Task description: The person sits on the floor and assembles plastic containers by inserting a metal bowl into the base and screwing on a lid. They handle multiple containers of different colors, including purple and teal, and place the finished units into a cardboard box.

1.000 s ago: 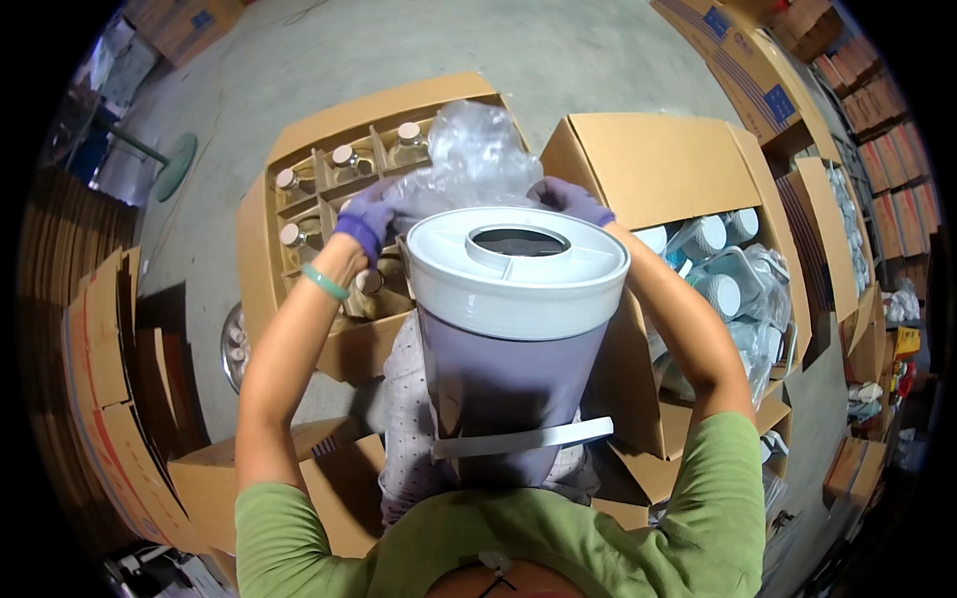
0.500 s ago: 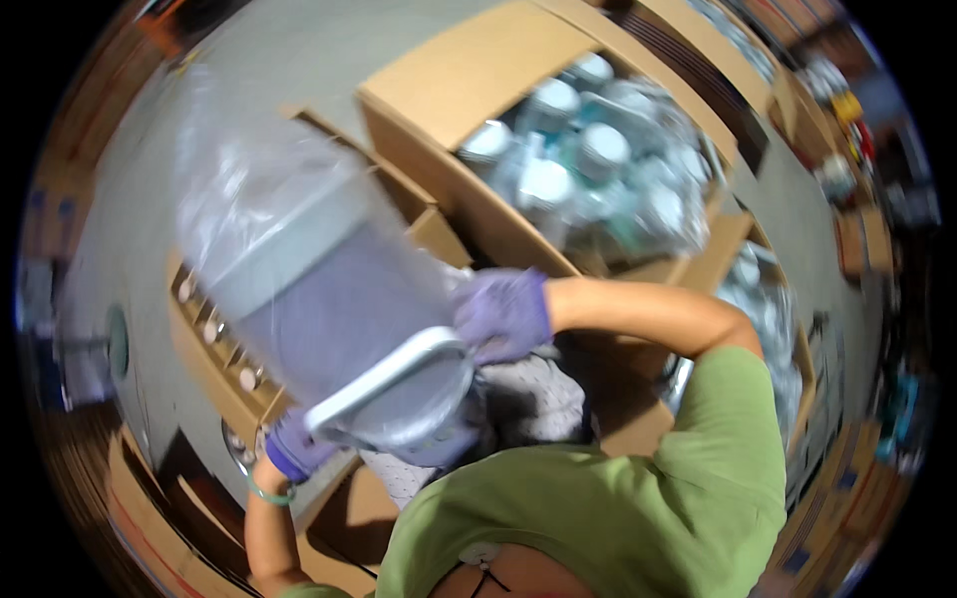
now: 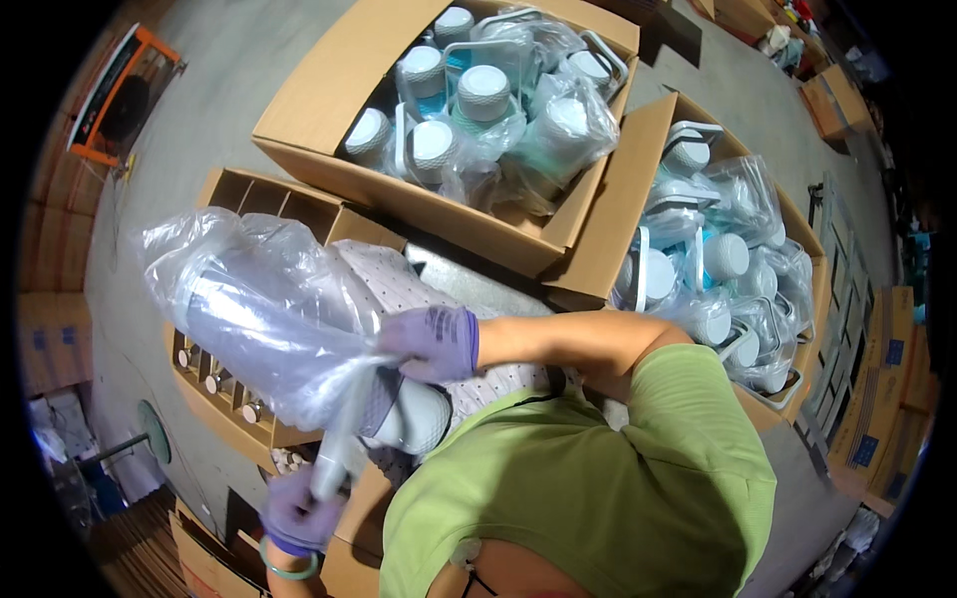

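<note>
Slantwise over my lap lies a large purple jug [image 3: 261,324] with a pale textured lid [image 3: 415,417] toward me and a white loop handle [image 3: 345,439]. A clear plastic bag [image 3: 284,244] covers its body, and the loose film extends past its far end. My left hand [image 3: 304,506], in a purple glove, is closed at the lower end of the handle. On the jug's upper side, near the lid, my gloved right hand [image 3: 431,344] grips the bag's gathered edge. Its fingertips are partly hidden.
Ahead, a cardboard box [image 3: 344,164] holds several bagged jugs with pale lids; another filled box [image 3: 638,189] stands at right. Under the jug, at left, a divided carton [image 3: 224,419] contains small round-topped items. An orange-framed fan [image 3: 125,95] stands far left.
The jug has tilted and dropped lower toward the left, its lid now facing me. My right hand has shifted left onto the bag's edge, and my left hand has moved slightly lower.
</note>
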`<state>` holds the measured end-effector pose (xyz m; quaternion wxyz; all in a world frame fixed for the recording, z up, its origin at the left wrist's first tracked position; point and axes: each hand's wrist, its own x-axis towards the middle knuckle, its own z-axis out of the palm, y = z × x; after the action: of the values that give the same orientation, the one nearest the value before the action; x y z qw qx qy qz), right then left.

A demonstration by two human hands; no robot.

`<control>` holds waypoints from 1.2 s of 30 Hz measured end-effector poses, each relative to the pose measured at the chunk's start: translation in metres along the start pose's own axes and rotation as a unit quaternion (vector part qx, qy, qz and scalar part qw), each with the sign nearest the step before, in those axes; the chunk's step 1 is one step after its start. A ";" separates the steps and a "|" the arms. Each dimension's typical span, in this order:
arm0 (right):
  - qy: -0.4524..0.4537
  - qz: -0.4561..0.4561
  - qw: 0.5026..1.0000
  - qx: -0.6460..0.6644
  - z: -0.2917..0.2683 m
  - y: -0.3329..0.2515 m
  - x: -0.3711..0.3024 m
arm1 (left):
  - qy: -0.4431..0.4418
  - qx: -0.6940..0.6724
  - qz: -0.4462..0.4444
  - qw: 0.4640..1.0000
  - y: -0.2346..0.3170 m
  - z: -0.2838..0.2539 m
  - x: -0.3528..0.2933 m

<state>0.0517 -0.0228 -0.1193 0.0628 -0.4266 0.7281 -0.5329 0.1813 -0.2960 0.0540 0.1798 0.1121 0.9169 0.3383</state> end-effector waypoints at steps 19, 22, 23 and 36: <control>0.228 -0.350 0.904 0.092 0.000 -0.113 0.045 | 0.407 0.473 0.199 0.755 0.034 -0.162 -0.046; 0.263 -0.258 0.928 0.060 -0.004 -0.071 0.071 | 0.228 0.197 0.305 0.903 0.062 -0.197 0.017; 0.261 -0.221 0.938 0.052 -0.008 -0.054 0.079 | 0.116 0.292 0.293 0.903 0.094 -0.209 0.047; -0.058 0.015 0.785 0.616 -0.037 0.090 0.181 | 0.052 0.441 0.419 0.792 0.224 -0.140 0.288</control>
<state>-0.1320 -0.1149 -0.1125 0.3625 -0.3163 0.2461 -0.8414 -0.1192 -0.1156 0.2278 -0.0965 0.5344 0.8379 -0.0547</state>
